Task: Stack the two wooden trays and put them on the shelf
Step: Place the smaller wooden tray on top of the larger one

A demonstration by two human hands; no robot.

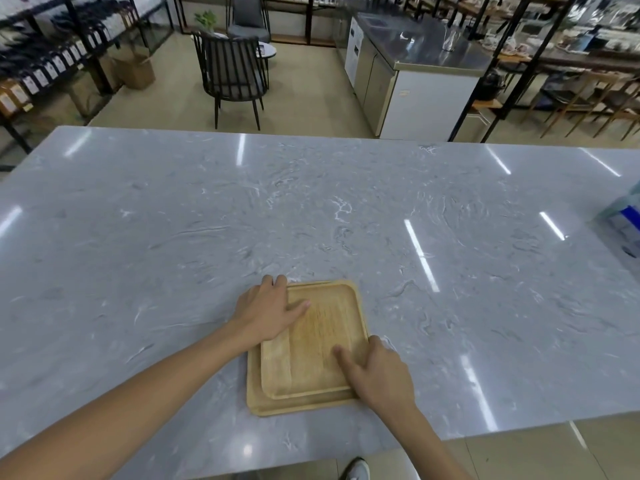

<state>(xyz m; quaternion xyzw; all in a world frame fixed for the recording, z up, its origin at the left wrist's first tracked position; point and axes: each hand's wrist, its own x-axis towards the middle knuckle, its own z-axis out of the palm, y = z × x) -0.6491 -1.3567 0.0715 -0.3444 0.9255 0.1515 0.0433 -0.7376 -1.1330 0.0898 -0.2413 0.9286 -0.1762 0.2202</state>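
small wooden tray [318, 348] atop large wooden tray [256, 382] | left grip [268, 311] pinches far-left rim | right grip [381, 372] pinches near-right corner | stack between, long axis fore-aft

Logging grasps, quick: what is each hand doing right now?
Left hand: grips the tray stack at its far-left corner.
Right hand: grips the tray stack at its near-right corner.

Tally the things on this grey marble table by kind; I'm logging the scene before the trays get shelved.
Square light-wood trays: 2 (smaller wooden tray nested in larger wooden tray)
Blue-and-white package: 1, cut off at the right edge
Bare hands gripping the trays: 2 (left hand, right hand)
Total: 5
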